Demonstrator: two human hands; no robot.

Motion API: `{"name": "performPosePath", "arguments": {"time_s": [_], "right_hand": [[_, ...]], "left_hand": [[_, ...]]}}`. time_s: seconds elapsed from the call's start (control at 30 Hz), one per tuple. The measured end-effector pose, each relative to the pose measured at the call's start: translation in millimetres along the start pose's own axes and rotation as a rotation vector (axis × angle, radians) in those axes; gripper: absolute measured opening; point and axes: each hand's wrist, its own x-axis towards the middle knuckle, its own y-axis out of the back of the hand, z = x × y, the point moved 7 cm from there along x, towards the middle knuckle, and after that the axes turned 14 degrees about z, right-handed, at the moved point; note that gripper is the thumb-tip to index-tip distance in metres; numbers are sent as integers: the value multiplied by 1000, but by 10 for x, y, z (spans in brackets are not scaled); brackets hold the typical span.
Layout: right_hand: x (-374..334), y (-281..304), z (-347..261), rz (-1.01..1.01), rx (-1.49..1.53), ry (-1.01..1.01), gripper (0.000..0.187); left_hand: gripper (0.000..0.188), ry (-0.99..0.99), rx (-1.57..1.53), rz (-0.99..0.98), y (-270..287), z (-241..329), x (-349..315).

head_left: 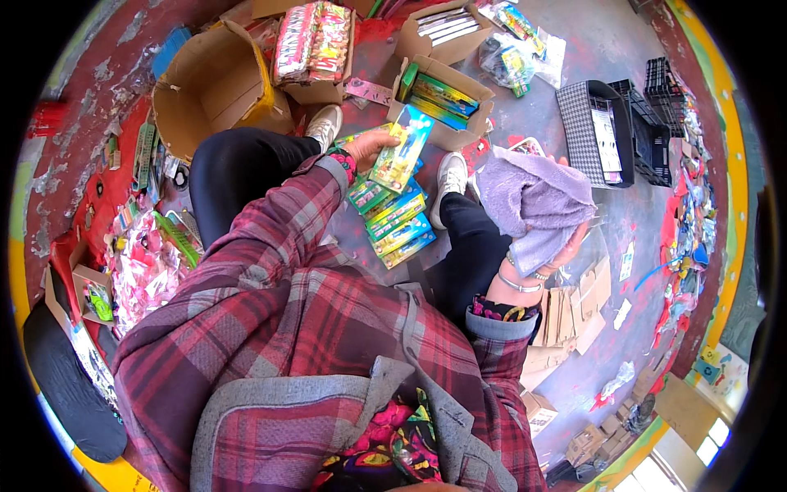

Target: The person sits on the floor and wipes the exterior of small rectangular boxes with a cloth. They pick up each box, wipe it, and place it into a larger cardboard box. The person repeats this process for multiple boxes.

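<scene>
Yellow-and-blue rectangular cardboard box [403, 149] in left grip [368, 151]

The box sits right of that grip, pinched, long axis running near-left to far-right, near overlapping green-and-yellow cardboard boxes [396, 215]; the right grip [567, 250] clutches a lavender cloth [533, 197]

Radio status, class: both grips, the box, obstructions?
Left grip on blue-yellow box. Right grip holding purple cloth. Similar boxes lie below; box looks unobstructed.

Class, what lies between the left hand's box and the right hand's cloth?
In the head view, the white right shoe lies between the box and cloth.
</scene>
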Motion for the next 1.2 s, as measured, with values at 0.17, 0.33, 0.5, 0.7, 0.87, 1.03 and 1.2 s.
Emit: {"name": "performPosePath", "arguments": {"time_s": [0.17,0.33,0.5,0.7,0.87,1.03,1.2], "right_hand": [[3,-56,3,76,95,-41,69],[-136,-271,45,24,132,-27,73],[-262,-511,104,36,-1,18,82],[-744,-1174,274,-386,-600,540,72],[-1103,-1249,1041,-1048,-1491,941,55],[-1055,-1280,1010,-989,-1501,871,46],[-701,-1169,845,-701,-1602,1012,44]], "left_hand": [[60,-46,-292,-387,-1036,535,-821],[65,-104,-355,-346,-1663,896,-1431],[69,-216,-252,-278,-1705,1113,-1716],[66,-57,-318,-291,-1698,899,-1859],[45,-241,-317,-450,-1678,764,-1823],[42,-440,-294,-315,-1464,707,-1772],[45,-71,-194,-310,-1610,458,-1778]]}}
